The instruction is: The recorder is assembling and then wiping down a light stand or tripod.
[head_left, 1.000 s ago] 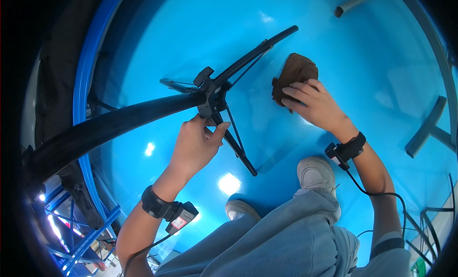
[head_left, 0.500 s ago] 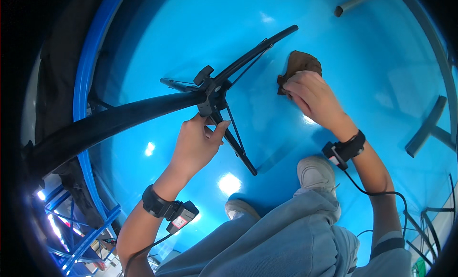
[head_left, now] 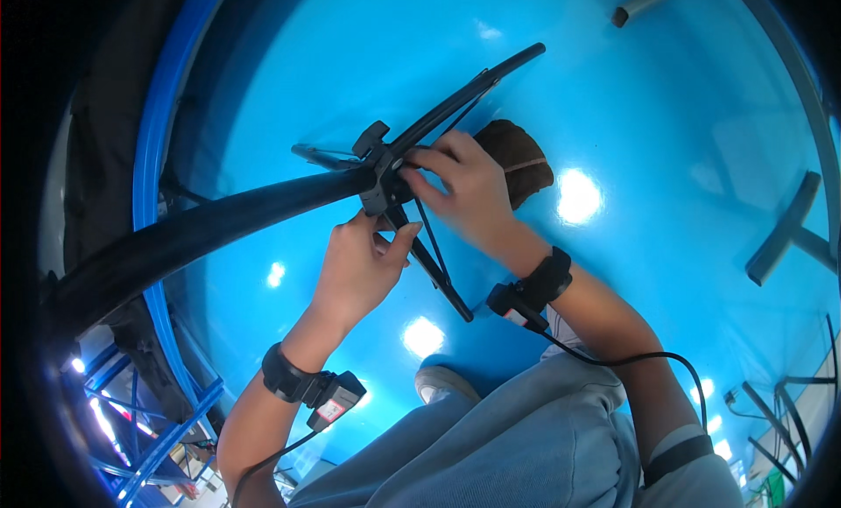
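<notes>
two hands meet at the joint of a black wiper assembly held above a glossy blue floor [head_left: 666,140], the largest surface in view, which carries several bright light reflections. a thick black arm [head_left: 201,232] runs in from the left edge and narrows toward the centre, where it joins the wiper blade [head_left: 455,101]; the blade extends up and to the right, while its lower part slants down to the right between the two hands. the person's grey trousers [head_left: 526,438] fill the lower middle, with one light shoe [head_left: 442,384] just above them. a dark brown cloth [head_left: 519,158] lies on the floor just behind the right hand, partly hidden by it. the left hand [head_left: 359,271] reaches up from below, its fingers curled under the black connector [head_left: 385,171], thumb raised beside the lower blade; whether it grips firmly cannot be told. the right hand [head_left: 464,193] comes from the right, fingertips pinched on the connector. each wrist wears a black band with a small wired device [head_left: 337,398].
</notes>
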Demonstrator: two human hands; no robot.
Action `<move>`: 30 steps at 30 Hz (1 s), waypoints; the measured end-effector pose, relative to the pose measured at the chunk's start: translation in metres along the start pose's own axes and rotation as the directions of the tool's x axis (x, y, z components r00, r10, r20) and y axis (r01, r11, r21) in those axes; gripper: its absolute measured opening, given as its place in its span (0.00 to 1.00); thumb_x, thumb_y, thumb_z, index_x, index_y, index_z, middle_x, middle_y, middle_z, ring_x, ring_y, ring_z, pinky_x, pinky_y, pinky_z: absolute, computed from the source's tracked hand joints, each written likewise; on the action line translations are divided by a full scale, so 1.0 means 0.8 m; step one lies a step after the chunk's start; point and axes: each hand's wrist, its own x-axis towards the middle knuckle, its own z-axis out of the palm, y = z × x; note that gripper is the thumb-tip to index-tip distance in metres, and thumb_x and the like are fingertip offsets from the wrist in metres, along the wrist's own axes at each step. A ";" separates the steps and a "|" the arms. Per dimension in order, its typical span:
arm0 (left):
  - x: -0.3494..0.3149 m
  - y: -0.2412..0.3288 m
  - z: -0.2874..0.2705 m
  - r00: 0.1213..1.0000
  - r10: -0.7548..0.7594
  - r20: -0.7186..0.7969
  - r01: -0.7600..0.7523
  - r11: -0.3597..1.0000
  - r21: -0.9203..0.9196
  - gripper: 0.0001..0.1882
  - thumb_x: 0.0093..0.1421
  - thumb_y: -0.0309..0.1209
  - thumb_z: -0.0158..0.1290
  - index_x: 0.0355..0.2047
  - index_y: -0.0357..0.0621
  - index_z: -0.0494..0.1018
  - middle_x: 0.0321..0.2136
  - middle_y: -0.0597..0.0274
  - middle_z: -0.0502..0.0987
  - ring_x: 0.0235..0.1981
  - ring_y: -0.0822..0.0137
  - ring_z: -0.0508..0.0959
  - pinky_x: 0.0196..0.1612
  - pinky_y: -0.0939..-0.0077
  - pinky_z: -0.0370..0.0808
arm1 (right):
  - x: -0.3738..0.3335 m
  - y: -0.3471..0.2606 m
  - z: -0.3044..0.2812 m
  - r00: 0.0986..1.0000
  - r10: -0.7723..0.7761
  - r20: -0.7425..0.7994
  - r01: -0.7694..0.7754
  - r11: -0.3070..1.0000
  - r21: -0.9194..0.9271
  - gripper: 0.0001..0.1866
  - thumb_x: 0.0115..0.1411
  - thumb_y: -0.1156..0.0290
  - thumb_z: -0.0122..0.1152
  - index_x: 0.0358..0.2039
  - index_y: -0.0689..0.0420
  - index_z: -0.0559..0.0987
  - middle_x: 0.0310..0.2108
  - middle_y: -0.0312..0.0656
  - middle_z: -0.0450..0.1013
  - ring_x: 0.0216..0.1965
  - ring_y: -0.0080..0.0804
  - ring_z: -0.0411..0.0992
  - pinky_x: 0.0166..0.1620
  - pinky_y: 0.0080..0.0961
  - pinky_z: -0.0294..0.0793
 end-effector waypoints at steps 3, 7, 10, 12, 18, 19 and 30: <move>0.000 0.001 -0.002 1.000 -0.002 0.007 0.002 1.000 0.015 0.17 0.58 0.34 0.55 0.34 0.27 0.70 0.28 0.48 0.79 0.22 0.63 0.81 0.25 0.77 0.77 | -0.002 -0.007 -0.006 0.997 -0.026 0.075 0.035 0.992 -0.123 0.12 0.49 0.75 0.63 0.36 0.53 0.79 0.25 0.38 0.67 0.25 0.34 0.69 0.26 0.29 0.69; 0.000 0.003 -0.002 1.000 -0.015 0.017 0.015 0.999 0.035 0.17 0.58 0.34 0.55 0.34 0.27 0.70 0.28 0.48 0.79 0.22 0.63 0.81 0.25 0.76 0.77 | -0.006 -0.003 -0.017 0.987 -0.017 0.161 0.042 0.988 -0.148 0.13 0.49 0.77 0.61 0.37 0.52 0.79 0.23 0.37 0.66 0.23 0.32 0.68 0.23 0.27 0.68; -0.001 0.000 -0.002 1.000 0.003 0.011 -0.003 1.000 0.012 0.17 0.58 0.34 0.55 0.34 0.27 0.70 0.28 0.47 0.79 0.22 0.63 0.81 0.25 0.76 0.77 | -0.003 -0.006 -0.016 0.986 -0.005 0.167 0.028 0.990 -0.136 0.12 0.51 0.77 0.60 0.38 0.53 0.79 0.23 0.37 0.69 0.23 0.33 0.70 0.24 0.28 0.69; -0.001 0.004 -0.003 1.000 -0.005 0.012 0.005 1.000 0.014 0.17 0.58 0.34 0.55 0.34 0.27 0.70 0.27 0.48 0.79 0.21 0.63 0.81 0.25 0.76 0.77 | -0.004 -0.008 -0.008 0.987 0.079 0.139 -0.073 0.996 -0.049 0.10 0.53 0.74 0.58 0.37 0.53 0.78 0.24 0.38 0.70 0.24 0.36 0.71 0.25 0.31 0.70; -0.001 0.005 -0.002 1.000 -0.003 0.007 0.002 1.000 0.024 0.17 0.58 0.35 0.55 0.33 0.27 0.70 0.24 0.48 0.79 0.21 0.63 0.81 0.26 0.76 0.76 | 0.011 -0.029 0.001 0.916 0.359 0.182 -0.373 0.926 0.051 0.08 0.57 0.70 0.54 0.36 0.56 0.77 0.21 0.45 0.73 0.22 0.44 0.72 0.24 0.37 0.69; -0.002 0.004 -0.004 1.000 -0.026 0.013 0.025 0.999 0.038 0.17 0.58 0.35 0.55 0.33 0.27 0.70 0.23 0.48 0.78 0.21 0.63 0.81 0.26 0.76 0.76 | 0.012 -0.030 0.002 0.897 0.392 0.204 -0.409 0.912 0.043 0.09 0.57 0.70 0.53 0.36 0.57 0.78 0.20 0.45 0.73 0.21 0.45 0.72 0.23 0.36 0.69; -0.003 0.002 0.002 1.000 -0.002 -0.007 0.002 1.000 0.019 0.15 0.58 0.32 0.55 0.32 0.26 0.71 0.23 0.49 0.78 0.21 0.64 0.81 0.25 0.78 0.75 | 0.010 -0.036 0.004 0.864 0.483 0.144 -0.499 0.860 0.107 0.09 0.58 0.69 0.52 0.34 0.58 0.79 0.20 0.49 0.73 0.21 0.47 0.73 0.25 0.37 0.70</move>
